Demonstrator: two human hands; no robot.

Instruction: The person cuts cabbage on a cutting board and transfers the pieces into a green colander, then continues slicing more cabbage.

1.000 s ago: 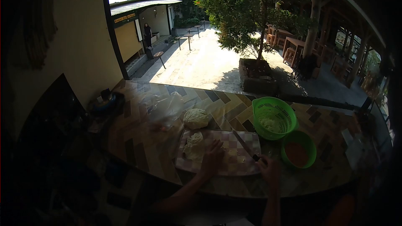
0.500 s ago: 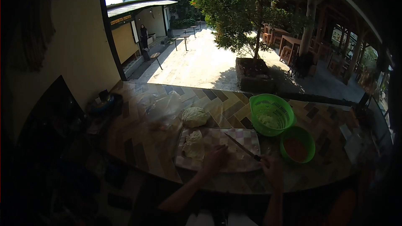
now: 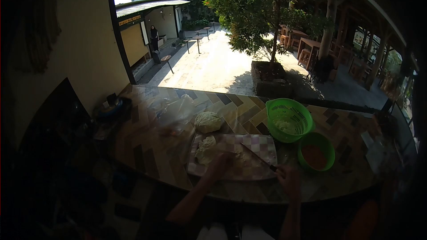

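My right hand [image 3: 289,178] is closed around the handle of a knife [image 3: 255,154], whose blade points up and left across the checkered cutting board [image 3: 263,144]. Over the board's middle is my left hand [image 3: 219,165], beside a cut piece of cabbage [image 3: 205,149] at the board's left end. Its fingers are too dark to show whether they grip anything. Small pale cabbage bits [image 3: 240,154] lie between the left hand and the blade. A larger cabbage piece [image 3: 207,122] rests just behind the board.
A green strainer basket [image 3: 307,120] with pale shreds stands right of the board. Before it is a green bowl [image 3: 330,153] holding orange contents. A clear plastic bag [image 3: 178,109] lies back left. Beyond the counter are a tree [image 3: 262,13] and a person [image 3: 154,38].
My left hand has moved left, away from the blade and toward the cut cabbage piece, uncovering pale bits on the board. The right hand and knife stay nearly in place.
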